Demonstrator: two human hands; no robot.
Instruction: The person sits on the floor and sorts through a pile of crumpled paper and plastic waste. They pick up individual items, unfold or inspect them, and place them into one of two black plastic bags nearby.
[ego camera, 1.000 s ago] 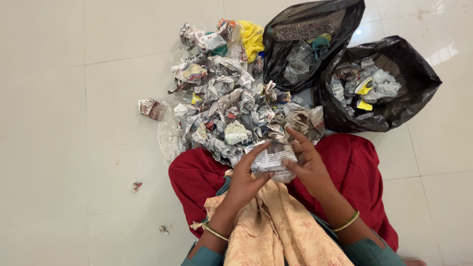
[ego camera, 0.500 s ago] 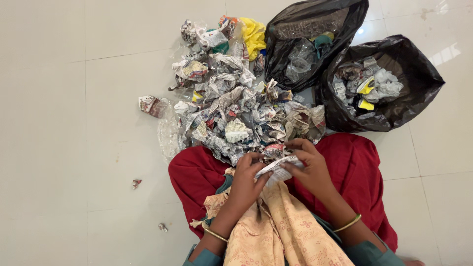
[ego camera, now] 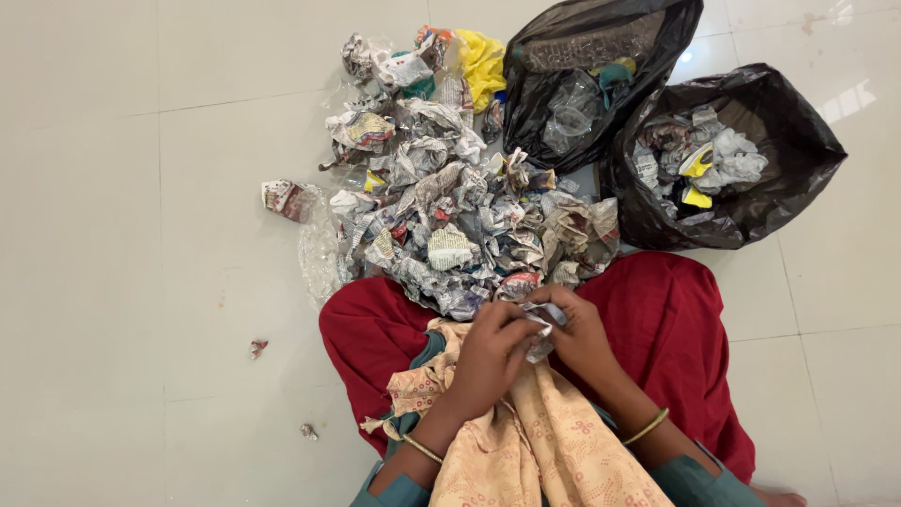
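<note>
My left hand (ego camera: 490, 357) and my right hand (ego camera: 580, 336) are pressed together over my lap, both closed on one crumpled piece of newspaper (ego camera: 540, 324) that shows only as a small white wad between the fingers. Just beyond my hands lies a big pile of crumpled newspaper (ego camera: 450, 211) on the pale tiled floor. Further back on the right stand two open black plastic bags: the right bag (ego camera: 751, 221) holds crumpled paper, the left bag (ego camera: 544, 38) holds clear plastic.
A yellow wrapper (ego camera: 481, 64) and clear plastic sheet (ego camera: 319, 253) lie at the pile's edges. One paper ball (ego camera: 286, 199) sits apart on the left. Small scraps (ego camera: 257, 348) dot the floor. My red trousers (ego camera: 657, 310) and peach scarf (ego camera: 526, 441) fill the foreground.
The sheet of newspaper was held spread out between my hands. Both hands have closed in and squeezed it into a small wad near my lap.
</note>
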